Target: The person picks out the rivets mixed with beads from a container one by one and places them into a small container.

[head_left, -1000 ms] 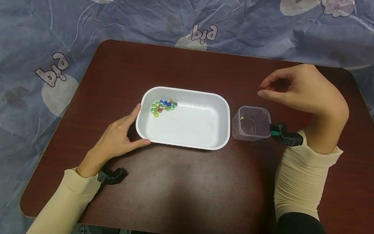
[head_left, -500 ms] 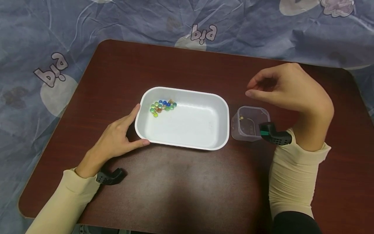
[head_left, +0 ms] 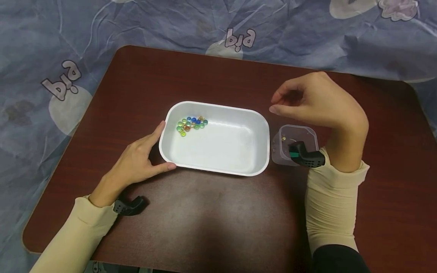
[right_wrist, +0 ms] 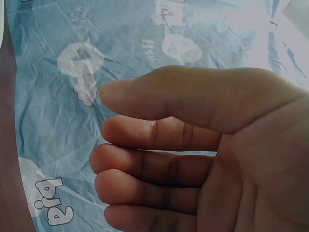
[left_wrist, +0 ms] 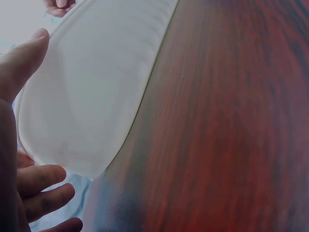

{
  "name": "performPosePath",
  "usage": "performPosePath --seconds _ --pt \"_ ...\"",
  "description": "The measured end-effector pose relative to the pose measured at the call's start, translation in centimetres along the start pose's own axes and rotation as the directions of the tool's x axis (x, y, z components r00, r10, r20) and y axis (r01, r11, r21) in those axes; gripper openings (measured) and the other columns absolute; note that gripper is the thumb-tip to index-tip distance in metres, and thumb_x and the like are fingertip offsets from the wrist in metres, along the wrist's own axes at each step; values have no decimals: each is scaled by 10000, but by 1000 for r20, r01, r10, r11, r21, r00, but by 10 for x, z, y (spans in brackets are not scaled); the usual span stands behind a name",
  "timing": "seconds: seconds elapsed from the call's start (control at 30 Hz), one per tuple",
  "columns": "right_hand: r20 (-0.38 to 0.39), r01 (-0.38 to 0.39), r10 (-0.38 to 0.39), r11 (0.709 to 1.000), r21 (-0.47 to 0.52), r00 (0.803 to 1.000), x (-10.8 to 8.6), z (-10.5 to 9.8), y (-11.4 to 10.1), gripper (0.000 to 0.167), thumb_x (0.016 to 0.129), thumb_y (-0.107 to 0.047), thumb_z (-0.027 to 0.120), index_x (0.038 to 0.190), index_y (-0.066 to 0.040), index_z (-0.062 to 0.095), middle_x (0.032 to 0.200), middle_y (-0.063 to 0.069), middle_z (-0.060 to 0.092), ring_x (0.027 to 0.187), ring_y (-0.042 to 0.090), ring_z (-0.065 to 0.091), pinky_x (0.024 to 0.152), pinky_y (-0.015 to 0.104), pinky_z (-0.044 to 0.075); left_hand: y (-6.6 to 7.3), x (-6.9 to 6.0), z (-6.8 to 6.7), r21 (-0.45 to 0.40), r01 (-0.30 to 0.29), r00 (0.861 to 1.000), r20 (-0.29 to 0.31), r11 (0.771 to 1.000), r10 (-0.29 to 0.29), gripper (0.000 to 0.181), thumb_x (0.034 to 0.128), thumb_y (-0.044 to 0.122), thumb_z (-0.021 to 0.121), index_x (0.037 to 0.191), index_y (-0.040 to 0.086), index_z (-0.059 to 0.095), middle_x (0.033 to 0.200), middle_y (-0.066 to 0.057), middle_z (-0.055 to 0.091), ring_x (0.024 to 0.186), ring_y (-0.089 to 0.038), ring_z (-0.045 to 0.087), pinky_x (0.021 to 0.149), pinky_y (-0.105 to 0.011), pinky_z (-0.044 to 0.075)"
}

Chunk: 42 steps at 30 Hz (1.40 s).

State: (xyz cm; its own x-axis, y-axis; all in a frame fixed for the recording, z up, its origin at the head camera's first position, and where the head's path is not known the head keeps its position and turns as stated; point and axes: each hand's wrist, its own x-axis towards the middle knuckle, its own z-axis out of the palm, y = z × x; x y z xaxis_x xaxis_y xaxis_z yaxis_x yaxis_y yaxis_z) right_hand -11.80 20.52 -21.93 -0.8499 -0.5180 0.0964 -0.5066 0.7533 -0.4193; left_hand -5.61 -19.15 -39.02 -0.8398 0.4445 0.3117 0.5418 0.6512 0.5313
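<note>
My left hand [head_left: 138,159] rests against the left end of a white tray [head_left: 227,170], its thumb at the near rim and its index finger along the left side. In the left wrist view the thumb [left_wrist: 29,55] lies by the tray's outer wall [left_wrist: 91,92]. Several glass marbles [head_left: 191,123], green, blue and amber, lie in the tray's left part. My right hand [head_left: 319,100] hovers behind and above a clear plastic box [head_left: 308,134], fingers loosely bent. The right wrist view shows no object between its thumb [right_wrist: 140,94] and fingers. A small gold bead [head_left: 283,139] lies in the box.
The tray and box stand close together on a dark brown table [head_left: 211,212]. A black wrist camera [head_left: 305,155] on the right wrist hides part of the box. A blue-grey printed cloth [head_left: 164,22] surrounds the table.
My right hand has moved left, from beyond the box's right side to above and behind it; its wrist camera now covers part of the box. The left hand and the tray have stayed put.
</note>
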Motion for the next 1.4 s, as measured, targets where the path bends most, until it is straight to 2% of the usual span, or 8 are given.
performPosePath --seconds 0.4,0.6,0.9,1.17,1.4 --pt "35 6 -6 1000 8 999 17 10 -8 36 845 -140 764 872 -164 758 726 -69 674 622 106 564 592 189 419 0 1 0 3 3 1000 1 1000 -3 1051 823 733 586 1561 54 268 1476 -195 461 1254 -360 538 949 -541 467" --pt "42 12 -14 999 42 999 24 14 -13 30 850 -120 742 870 -133 760 733 -47 682 628 117 573 603 192 436 0 -1 -1 9 13 1000 3 1000 -13 1050 818 724 609 1564 68 269 1463 -200 476 1243 -362 548 942 -544 471" --pt "70 105 -107 994 32 992 37 25 -18 49 851 -71 716 856 -95 759 734 -23 673 659 118 572 625 208 441 0 0 0 13 18 1000 9 1000 -18 1045 819 707 629 1572 88 253 1482 -184 457 1259 -354 537 955 -540 466" --pt "146 84 -88 996 36 985 60 44 -20 54 868 -127 721 872 -80 748 765 -1 676 693 128 579 671 276 472 0 1 1 8 2 1000 0 1000 -2 1054 818 742 582 1565 69 265 1486 -185 450 1265 -354 533 961 -538 462" --pt "219 128 -133 991 35 967 81 64 -27 75 873 -72 675 888 -52 746 799 30 678 731 166 590 707 310 481 1 1 0 7 1 1000 -4 1000 -1 1051 820 743 579 1562 65 271 1482 -185 454 1261 -353 538 960 -535 463"
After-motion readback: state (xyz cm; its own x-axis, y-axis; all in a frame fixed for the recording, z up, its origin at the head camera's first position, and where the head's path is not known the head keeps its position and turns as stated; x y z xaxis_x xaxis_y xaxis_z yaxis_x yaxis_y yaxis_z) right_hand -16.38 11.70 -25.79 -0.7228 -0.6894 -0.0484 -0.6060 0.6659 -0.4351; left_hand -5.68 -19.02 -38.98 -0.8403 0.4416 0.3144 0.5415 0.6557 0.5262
